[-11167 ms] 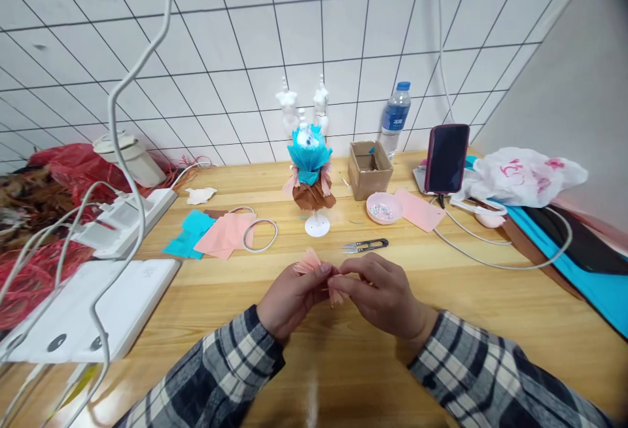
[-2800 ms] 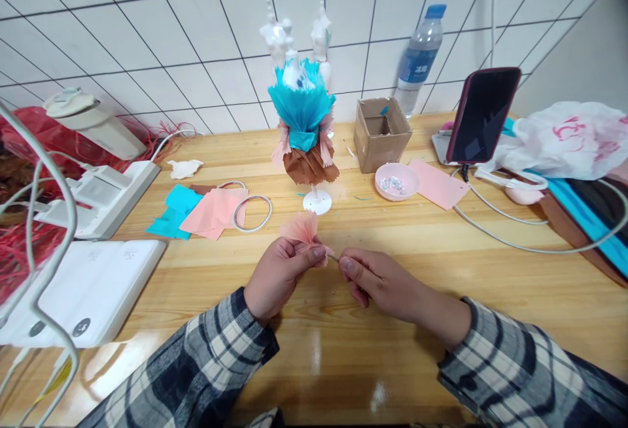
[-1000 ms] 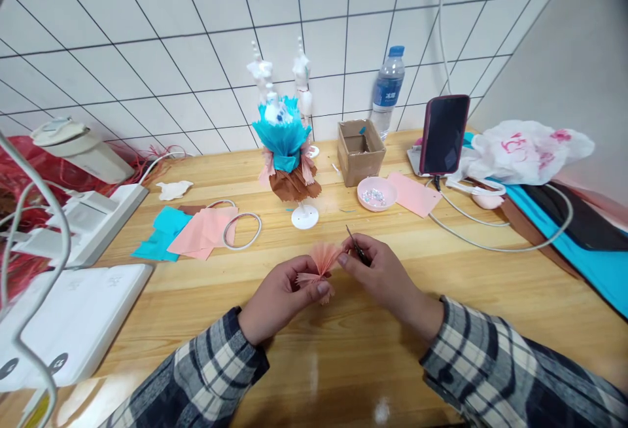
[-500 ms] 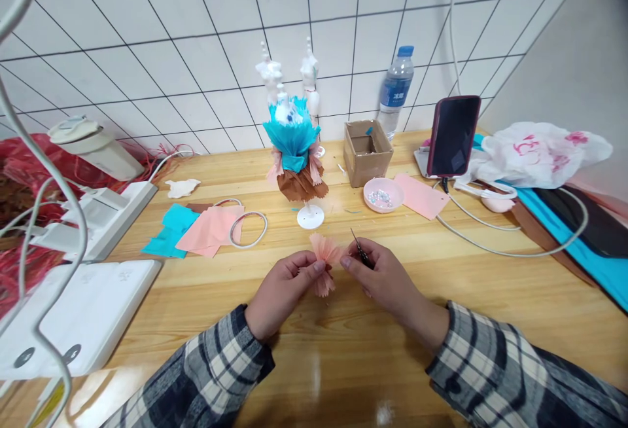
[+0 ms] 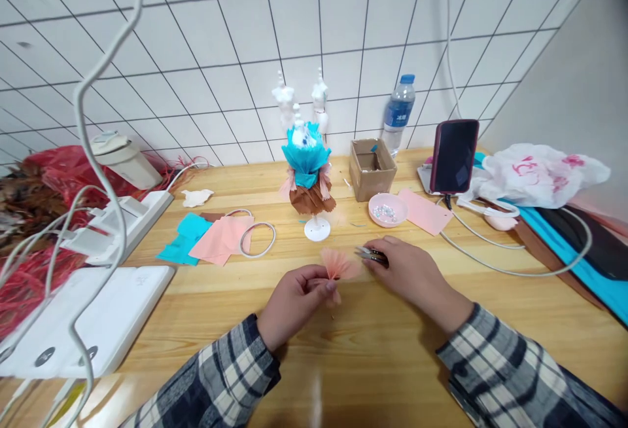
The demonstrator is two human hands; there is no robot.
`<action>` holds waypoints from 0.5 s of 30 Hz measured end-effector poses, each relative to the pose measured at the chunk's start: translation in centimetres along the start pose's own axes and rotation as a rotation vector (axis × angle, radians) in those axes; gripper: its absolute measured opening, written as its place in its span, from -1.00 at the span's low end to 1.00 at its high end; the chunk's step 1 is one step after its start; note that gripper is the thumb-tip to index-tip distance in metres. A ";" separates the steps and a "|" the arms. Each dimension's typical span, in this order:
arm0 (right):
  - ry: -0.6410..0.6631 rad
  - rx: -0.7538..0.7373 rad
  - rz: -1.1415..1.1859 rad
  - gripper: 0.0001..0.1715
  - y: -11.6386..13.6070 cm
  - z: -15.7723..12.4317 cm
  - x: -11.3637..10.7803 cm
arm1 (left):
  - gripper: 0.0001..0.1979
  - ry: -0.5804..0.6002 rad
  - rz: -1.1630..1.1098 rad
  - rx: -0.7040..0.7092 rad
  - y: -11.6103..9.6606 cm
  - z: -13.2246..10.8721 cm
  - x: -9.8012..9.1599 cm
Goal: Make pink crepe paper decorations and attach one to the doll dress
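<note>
My left hand (image 5: 301, 303) pinches a gathered piece of pink crepe paper (image 5: 337, 264), its pleats fanned out above the fingertips. Small thread snips (image 5: 371, 255) are in my right hand (image 5: 407, 277), just right of the paper and apart from it; their blades point left. Behind both hands a small white dress form (image 5: 305, 133) stands on a round white base (image 5: 317, 229). It wears turquoise ruffled paper (image 5: 308, 161), pink paper at its sides and a brown paper skirt (image 5: 311, 199).
Turquoise (image 5: 184, 241) and pink sheets (image 5: 223, 238) lie left beside two rings (image 5: 258, 239). Right of centre are a pink bowl of beads (image 5: 388, 211), a cardboard box (image 5: 373, 182), a water bottle (image 5: 398, 114) and a phone (image 5: 455, 156). A white cable (image 5: 83, 127) hangs at left.
My right hand has moved off the pink paper and up to the right, turning the snips to point left. My left hand keeps its pinch. The camera view has shifted.
</note>
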State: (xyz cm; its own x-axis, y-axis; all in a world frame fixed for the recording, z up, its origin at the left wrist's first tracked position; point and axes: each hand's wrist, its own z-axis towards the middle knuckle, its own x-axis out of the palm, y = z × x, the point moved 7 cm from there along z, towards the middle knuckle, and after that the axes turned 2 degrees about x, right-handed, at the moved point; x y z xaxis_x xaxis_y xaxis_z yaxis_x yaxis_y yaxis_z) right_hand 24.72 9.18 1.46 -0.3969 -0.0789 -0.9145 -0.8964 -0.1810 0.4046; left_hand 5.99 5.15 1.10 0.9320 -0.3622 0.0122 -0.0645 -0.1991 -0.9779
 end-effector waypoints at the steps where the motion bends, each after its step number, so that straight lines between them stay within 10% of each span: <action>1: -0.032 -0.012 -0.037 -0.75 -0.1 0.1 -0.1 | -0.69 0.016 -0.016 -0.004 0.1 0.0 0.2; 5: -0.243 -0.171 0.087 -0.61 1.6 -0.7 -1.3 | -0.77 0.006 -0.001 0.005 0.9 -0.1 0.1; 9: -0.165 -0.464 0.458 -0.42 5.5 -2.6 -1.1 | -0.90 -0.057 0.285 0.129 0.6 -0.4 -0.4; 15: -0.180 -0.555 0.416 -0.84 7.5 -3.9 -0.4 | -0.81 -0.123 0.497 0.272 -0.9 -0.6 -0.7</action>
State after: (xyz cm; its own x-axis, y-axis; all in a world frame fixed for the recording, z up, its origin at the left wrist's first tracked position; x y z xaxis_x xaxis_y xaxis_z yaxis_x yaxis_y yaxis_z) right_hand 18.91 4.02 4.90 -0.7534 -0.0956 -0.6506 -0.4498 -0.6468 0.6159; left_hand 5.14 5.03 2.10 0.8488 -0.2405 -0.4708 -0.4263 0.2152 -0.8786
